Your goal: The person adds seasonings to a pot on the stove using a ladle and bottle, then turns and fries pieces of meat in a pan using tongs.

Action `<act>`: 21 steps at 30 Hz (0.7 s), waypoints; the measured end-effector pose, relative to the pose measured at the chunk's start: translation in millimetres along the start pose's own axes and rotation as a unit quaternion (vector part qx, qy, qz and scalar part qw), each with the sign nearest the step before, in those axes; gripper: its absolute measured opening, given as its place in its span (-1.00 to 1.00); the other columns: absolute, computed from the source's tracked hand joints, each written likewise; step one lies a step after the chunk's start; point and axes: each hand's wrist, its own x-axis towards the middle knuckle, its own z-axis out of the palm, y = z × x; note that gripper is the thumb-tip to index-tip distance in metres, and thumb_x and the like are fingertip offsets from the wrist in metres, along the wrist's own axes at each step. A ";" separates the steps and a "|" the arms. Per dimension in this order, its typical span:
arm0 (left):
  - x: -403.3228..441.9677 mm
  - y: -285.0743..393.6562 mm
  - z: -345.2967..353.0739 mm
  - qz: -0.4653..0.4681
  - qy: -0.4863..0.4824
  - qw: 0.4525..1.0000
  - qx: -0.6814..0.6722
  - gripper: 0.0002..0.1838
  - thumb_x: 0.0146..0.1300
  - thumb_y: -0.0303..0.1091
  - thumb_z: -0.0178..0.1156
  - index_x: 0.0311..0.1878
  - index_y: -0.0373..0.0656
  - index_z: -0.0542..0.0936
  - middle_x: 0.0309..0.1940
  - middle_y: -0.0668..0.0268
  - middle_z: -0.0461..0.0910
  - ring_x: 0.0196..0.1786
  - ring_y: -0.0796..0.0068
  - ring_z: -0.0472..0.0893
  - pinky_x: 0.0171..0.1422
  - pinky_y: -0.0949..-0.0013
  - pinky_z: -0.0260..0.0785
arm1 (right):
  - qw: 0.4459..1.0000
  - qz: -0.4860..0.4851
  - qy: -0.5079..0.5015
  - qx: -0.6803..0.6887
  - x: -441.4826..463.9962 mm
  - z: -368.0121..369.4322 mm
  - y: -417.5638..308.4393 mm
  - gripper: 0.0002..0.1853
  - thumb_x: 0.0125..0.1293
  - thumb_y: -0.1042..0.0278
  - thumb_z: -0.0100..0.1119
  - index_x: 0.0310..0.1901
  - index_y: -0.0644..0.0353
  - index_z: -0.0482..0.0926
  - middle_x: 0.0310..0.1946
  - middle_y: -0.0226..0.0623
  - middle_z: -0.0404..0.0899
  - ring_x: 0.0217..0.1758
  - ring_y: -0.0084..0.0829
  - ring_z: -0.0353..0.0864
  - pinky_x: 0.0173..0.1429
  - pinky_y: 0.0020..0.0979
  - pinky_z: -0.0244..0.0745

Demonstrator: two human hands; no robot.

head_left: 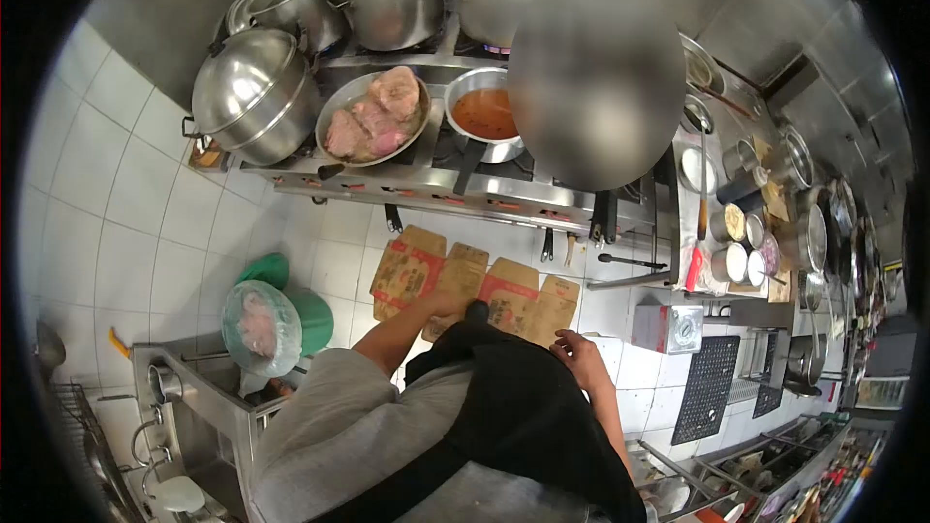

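Observation:
My left hand reaches down over flattened brown cardboard with red print on the floor; its fingers are too unclear to read. A dark rounded shape, perhaps my shoe, is just beside it. On the other side of my black apron, my right hand hangs with loosely bent fingers apart and nothing in them.
Ahead, the stove bears a pan of meat, a pan of red-brown liquid and large pots. A plastic-lined green bin stands left. Containers line the right counter. A blurred disc hides part of the stove.

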 end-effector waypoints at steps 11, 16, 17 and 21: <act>-28.9 -70.1 7.0 0.067 0.000 0.983 0.171 -0.64 0.26 -0.09 0.27 -0.26 -0.26 0.74 -0.26 -0.18 0.70 -0.18 -0.17 0.72 -0.04 -0.01 0.59 | 0.996 0.009 -0.065 -0.057 37.5 -2.6 -4.2 -0.50 0.40 0.13 0.26 0.16 0.42 0.56 -0.07 0.11 0.73 0.05 0.02 0.73 0.17 -0.15 0.58; -63.4 -30.1 6.6 -0.103 -0.010 0.987 -0.121 -0.69 0.35 -0.19 0.22 -0.22 -0.30 0.66 -0.42 0.00 0.66 -0.43 0.10 0.71 -0.43 0.00 0.58 | 0.998 -0.017 -0.008 -0.064 46.1 -43.8 48.7 -0.50 0.38 0.20 0.26 0.20 0.42 0.53 -0.13 0.05 0.74 -0.03 -0.03 0.76 0.08 -0.17 0.65; -69.2 -18.8 5.7 -0.146 -0.006 0.975 -0.169 -0.70 0.35 -0.18 0.22 -0.21 -0.30 0.64 -0.44 0.04 0.65 -0.47 0.15 0.70 -0.48 0.01 0.57 | 0.999 0.035 0.007 0.016 52.1 -56.2 64.2 -0.49 0.38 0.23 0.27 0.24 0.41 0.50 -0.11 0.05 0.74 -0.05 -0.06 0.76 0.04 -0.17 0.67; -53.7 -39.0 39.7 -0.223 0.005 0.945 -0.241 -0.67 0.31 -0.13 0.26 -0.22 -0.27 0.62 -0.48 0.12 0.60 -0.52 0.22 0.66 -0.55 0.08 0.54 | 0.895 0.168 0.115 0.396 89.2 -85.8 161.1 -0.33 0.38 0.37 0.28 0.45 0.35 0.27 -0.02 0.03 0.68 -0.08 -0.16 0.78 -0.10 -0.19 0.74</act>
